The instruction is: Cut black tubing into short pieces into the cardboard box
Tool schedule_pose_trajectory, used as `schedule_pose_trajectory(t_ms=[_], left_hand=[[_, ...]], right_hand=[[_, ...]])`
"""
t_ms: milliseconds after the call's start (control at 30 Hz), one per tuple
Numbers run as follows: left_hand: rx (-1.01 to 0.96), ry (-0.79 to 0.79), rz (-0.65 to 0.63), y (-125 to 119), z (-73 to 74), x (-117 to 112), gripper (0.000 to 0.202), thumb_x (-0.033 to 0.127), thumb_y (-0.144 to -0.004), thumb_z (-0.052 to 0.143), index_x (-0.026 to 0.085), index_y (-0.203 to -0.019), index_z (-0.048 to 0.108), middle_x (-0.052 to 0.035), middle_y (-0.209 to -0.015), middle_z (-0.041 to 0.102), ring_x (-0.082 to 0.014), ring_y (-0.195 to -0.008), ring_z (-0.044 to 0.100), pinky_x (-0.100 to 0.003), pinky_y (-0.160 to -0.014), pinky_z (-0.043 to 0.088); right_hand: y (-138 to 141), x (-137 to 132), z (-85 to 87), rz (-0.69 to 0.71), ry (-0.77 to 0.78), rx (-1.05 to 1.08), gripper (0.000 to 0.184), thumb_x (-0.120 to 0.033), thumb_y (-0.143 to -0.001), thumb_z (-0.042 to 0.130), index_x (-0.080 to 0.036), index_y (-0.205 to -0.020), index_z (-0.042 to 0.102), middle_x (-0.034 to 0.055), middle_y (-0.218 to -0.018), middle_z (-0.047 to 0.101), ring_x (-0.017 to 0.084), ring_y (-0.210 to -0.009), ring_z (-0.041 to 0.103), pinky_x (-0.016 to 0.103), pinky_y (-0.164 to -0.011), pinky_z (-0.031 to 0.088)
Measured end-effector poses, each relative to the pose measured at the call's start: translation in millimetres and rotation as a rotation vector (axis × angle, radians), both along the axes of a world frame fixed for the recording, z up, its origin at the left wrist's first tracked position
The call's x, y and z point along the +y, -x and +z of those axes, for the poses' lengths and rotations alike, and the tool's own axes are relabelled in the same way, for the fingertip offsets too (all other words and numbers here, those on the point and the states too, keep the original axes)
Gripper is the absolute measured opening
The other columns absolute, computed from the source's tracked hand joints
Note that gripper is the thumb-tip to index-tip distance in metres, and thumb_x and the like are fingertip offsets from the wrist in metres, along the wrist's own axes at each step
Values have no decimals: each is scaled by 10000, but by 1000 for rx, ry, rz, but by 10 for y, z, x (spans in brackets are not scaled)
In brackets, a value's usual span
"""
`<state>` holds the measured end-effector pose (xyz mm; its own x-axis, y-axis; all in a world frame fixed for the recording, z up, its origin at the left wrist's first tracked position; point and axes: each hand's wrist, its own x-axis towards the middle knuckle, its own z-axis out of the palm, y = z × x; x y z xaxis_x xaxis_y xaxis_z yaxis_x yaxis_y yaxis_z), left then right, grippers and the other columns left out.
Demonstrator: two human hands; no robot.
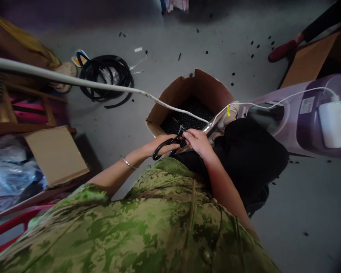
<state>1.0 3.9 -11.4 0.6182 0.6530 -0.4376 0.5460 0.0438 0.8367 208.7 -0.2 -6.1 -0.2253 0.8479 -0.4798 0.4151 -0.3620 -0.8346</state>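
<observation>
The person's left hand point(157, 144) is closed around one pair of black-handled scissors point(166, 143); the right hand point(199, 141) narrowly pinches one small black piece point(183, 143), its shape unclear. The scissors sit at the near edge of one open carton point(213, 89) holding countless black bits point(184, 118). Beyond, left, lies one hose coil point(127, 77).

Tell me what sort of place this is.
Probably a small workshop, judging by the open cardboard box holding many small black pieces, the coil of black tubing or cable, and black bits strewn on the floor.
</observation>
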Motion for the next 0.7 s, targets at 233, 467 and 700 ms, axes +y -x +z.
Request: schedule_pose_trajectory(t_ms=[233,467,700], left_hand=[[53,-35,-3,5,-31,-14,497,549,-920,542,156,-1198,668,-74,-1054,753,-243,-959,671,-301,-835,505],[178,-135,-77,4,25,-26,337,424,-948,492,150,-990,684,-70,-850,732,-200,-770,654,-267,-709,469],[388,-261,-96,-1,-88,-98,303,398,-926,522,168,-1004,703,-119,-920,753,-251,-835,696,-301,-725,487]], right_hand=[[23,1,-40,51,19,-5,284,-326,-944,485,-182,-749,632,-25,-613,555,123,-600,499,243,-586,340],[34,0,-48,96,34,8,325,-354,-921,510,-194,-640,544,-39,-561,489,116,-572,444,246,-558,286],[19,-8,-47,99,41,76,356,-353,-900,503,-203,-580,469,-45,-534,424,115,-560,377,250,-552,269]])
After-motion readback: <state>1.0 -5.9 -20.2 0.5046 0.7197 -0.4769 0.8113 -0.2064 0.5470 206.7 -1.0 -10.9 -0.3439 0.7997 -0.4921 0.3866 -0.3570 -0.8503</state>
